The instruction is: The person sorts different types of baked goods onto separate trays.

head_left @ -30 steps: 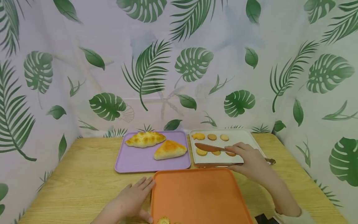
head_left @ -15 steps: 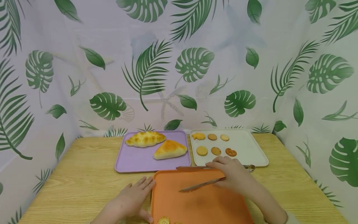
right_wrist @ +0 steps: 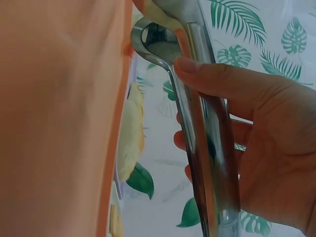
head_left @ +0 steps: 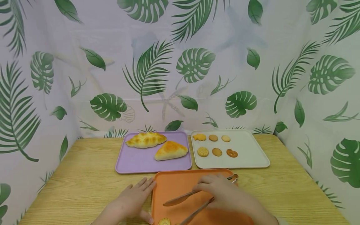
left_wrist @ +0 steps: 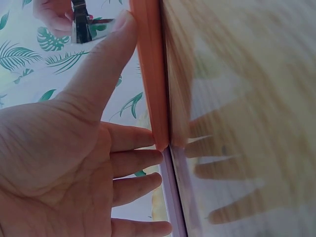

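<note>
My right hand (head_left: 225,192) grips a pair of metal tongs (head_left: 180,199) over the orange tray (head_left: 174,181). The tong arms stand apart and slant down to the left; one tip reaches the bottom edge of the head view. Close to that tip lies a round yellow cookie (head_left: 164,221), cut off by the frame. In the right wrist view, thumb and fingers wrap the tongs (right_wrist: 183,111) near their looped end. My left hand (head_left: 132,198) lies at the orange tray's left side with fingers straight. The left wrist view has its fingertips at the tray's rim (left_wrist: 150,74).
Behind, a purple tray (head_left: 130,164) bears a braided bread (head_left: 146,140) and a triangular bread (head_left: 171,150). Beside it a white tray (head_left: 253,153) holds several small cookies, among them a pretzel (head_left: 232,153) and a fish-shaped one (head_left: 199,137). A leaf-print cloth (head_left: 180,103) surrounds the table.
My right hand has carried the tongs from above the white tray toward me and leftward, over the orange tray. The tong arms have turned downward. The left hand stays put.
</note>
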{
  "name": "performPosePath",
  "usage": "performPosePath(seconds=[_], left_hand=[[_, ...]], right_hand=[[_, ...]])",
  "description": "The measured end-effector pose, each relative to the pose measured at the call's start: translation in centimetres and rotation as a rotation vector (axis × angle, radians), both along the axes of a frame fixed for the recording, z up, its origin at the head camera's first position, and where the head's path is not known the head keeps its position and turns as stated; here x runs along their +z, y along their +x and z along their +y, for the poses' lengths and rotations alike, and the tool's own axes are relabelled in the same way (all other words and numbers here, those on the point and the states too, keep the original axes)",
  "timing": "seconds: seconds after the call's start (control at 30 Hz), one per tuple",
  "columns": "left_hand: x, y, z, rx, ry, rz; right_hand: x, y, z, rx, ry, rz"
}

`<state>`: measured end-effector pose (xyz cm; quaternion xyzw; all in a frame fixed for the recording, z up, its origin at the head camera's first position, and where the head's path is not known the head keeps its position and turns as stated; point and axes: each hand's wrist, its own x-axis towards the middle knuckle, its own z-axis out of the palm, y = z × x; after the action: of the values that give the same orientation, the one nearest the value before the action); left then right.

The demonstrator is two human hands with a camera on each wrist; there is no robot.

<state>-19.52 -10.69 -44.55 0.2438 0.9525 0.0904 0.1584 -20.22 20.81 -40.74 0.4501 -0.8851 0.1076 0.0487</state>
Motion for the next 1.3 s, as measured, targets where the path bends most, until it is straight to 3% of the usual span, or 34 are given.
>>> performPosePath(seconds=[0.23,0.53,0.83,0.97,1.3], left_hand=[[0.2,0.1,0.0,-0.003,0.002,0.001],[0.4,-0.1,-0.1,0.002,0.001,-0.013],[0.3,0.0,0.0,0.004,0.004,0.0],[-0.1,0.0,0.0,-0.001,0.004,0.01],[-0.8,0.1,0.0,-0.006,0.007,0.039]], right_hand=[[-0.4,0.7,-0.6,0.056,0.015,-0.048],[0.8,0.6,-0.5,0.051,0.037,-0.059],[0.7,-1.5,1.5,-0.139,0.056,-0.032],[0.9,-2.0,2.4,-0.194,0.05,-0.07],[0.1,-2.3,2.9,-0.112,0.034,-0.129]])
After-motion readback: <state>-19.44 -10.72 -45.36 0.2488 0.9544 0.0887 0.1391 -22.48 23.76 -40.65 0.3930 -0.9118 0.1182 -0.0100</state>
